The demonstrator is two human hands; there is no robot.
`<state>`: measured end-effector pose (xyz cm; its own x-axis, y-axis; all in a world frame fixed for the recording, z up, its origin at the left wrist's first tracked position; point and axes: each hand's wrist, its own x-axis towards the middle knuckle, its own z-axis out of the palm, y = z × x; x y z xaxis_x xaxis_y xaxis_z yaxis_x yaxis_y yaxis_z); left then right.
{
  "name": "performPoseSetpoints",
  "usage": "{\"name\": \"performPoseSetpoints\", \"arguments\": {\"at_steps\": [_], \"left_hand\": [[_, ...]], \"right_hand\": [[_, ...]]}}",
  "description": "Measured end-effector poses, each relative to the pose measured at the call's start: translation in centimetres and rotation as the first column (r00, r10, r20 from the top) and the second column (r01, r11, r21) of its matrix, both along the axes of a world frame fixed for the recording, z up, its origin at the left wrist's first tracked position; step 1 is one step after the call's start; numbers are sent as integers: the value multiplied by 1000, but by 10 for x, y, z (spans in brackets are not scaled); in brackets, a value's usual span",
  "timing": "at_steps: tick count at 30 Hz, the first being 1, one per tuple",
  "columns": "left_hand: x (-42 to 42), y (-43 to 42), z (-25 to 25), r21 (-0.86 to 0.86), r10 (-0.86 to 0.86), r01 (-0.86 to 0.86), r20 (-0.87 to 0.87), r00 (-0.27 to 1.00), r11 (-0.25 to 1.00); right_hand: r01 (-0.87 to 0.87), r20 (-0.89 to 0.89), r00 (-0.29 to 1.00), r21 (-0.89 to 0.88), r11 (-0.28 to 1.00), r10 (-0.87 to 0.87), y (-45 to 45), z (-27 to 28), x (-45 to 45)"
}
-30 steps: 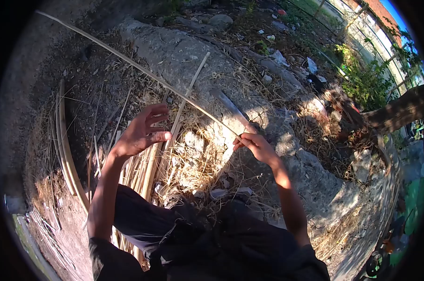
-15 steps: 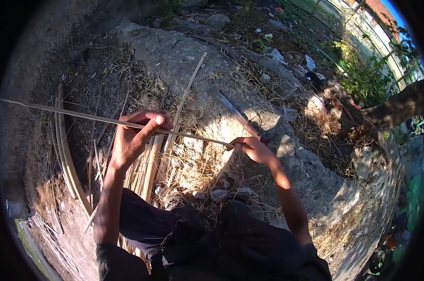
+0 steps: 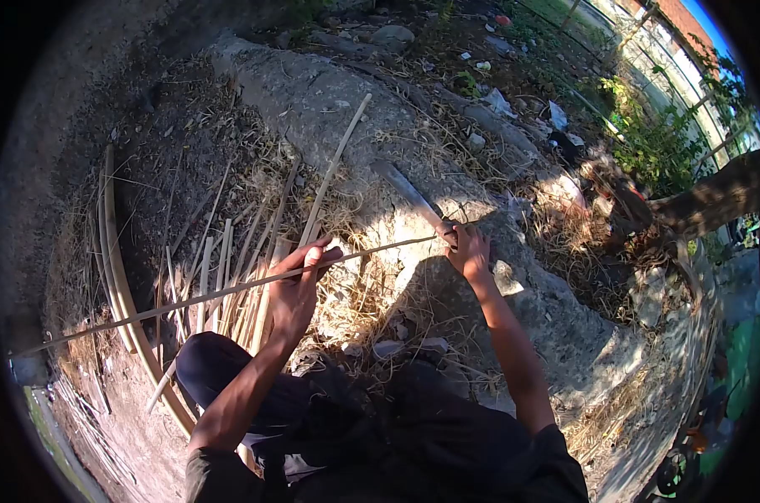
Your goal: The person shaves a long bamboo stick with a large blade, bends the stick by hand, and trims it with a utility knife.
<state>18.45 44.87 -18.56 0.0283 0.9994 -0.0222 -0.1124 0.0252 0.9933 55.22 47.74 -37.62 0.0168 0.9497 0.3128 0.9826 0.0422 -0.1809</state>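
Observation:
My left hand (image 3: 294, 295) pinches a long, thin bamboo strip (image 3: 204, 298) between thumb and fingers. The strip runs slantwise across the view, from the lower left up to a tip close to my right hand (image 3: 471, 251). That hand is closed around the handle of a large knife (image 3: 412, 193), whose blade lies on the grey rock (image 3: 313, 92) and points up and to the left. My right fingers partly hide the handle.
Several cut bamboo strips (image 3: 226, 277) lie beside my left knee. Longer curved strips (image 3: 120, 277) rest on the soil farther left. Dry shavings (image 3: 355, 293) cover the ground by the rock. A tree trunk (image 3: 715, 197) and litter are at the right.
My right hand has let go of the strip's end and moved up to take hold of the knife handle. My left hand has moved right and down, and the strip's far end has swung down.

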Motion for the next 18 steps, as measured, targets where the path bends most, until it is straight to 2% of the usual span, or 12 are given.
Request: {"name": "performPoseSetpoints", "arguments": {"at_steps": [3, 5, 9, 11, 12, 14, 16, 18], "left_hand": [[3, 0, -24, 25, -17, 19, -82, 996, 1000], [7, 2, -35, 3, -22, 22, -97, 995, 1000], [11, -1, -48, -18, -52, 52, -15, 999, 998], [10, 3, -51, -51, -59, 57, -40, 997, 997], [9, 3, -49, -71, -87, 83, -66, 994, 994], [7, -1, -47, -99, -114, 105, -89, 989, 990], [8, -4, -49, -130, -166, 150, -120, 979, 980], [12, -16, -52, -270, -153, 142, -18, 988, 952]], "right_hand": [[33, -4, 999, -70, 997, -33, 10, -13, 1], [-41, -79, 996, -41, 998, 37, 17, -24, 2], [-85, -30, 996, 12, 996, 85, 21, -31, 5], [-131, -230, 967, -66, 989, 112, 21, -28, 4], [-134, -230, 966, -73, 988, 114, 21, -19, 0], [-65, -218, 976, -292, 954, 0, 24, -15, -2], [-111, -276, 961, -278, 954, 31, 28, -28, 0], [-165, -369, 927, -254, 953, 62, 19, -24, -8]]}}
